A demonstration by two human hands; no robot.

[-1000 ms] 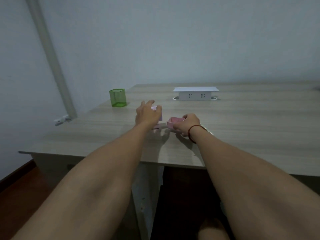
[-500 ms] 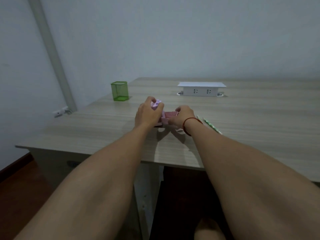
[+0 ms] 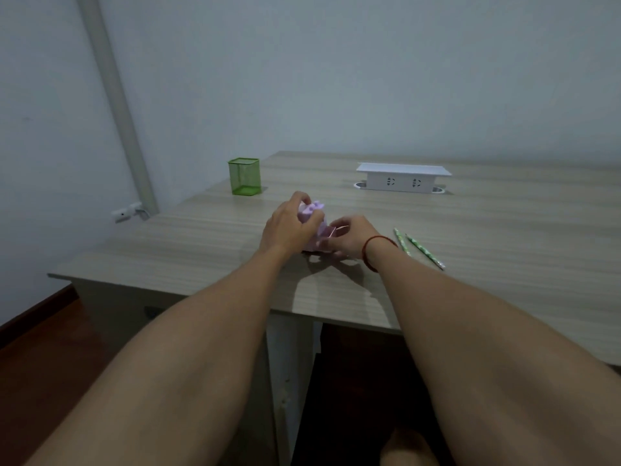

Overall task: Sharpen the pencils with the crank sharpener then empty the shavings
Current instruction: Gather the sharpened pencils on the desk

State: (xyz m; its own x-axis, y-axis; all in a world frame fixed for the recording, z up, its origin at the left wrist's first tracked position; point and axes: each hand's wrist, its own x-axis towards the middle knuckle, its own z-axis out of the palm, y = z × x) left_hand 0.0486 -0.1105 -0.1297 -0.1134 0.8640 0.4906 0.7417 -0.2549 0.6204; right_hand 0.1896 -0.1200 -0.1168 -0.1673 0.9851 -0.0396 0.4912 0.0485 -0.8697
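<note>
While I am watching through the head camera, the left hand is wrapping its fingers around the top of the lilac crank sharpener, clamping it firmly. The right hand is pinching what I am taking to be the pink shavings drawer, just beside the left thumb at the sharpener's base. The two green pencils are lying just outside the right wrist, apart from both hands.

I am judging the risk to be at that pinch. If the drawer is sitting crooked, it could be jamming or tipping, spilling shavings onto the table under the fingertips. A forearm sweeping outward could be rolling the pencils away. The fingers are hiding the drawer's seating.
</note>
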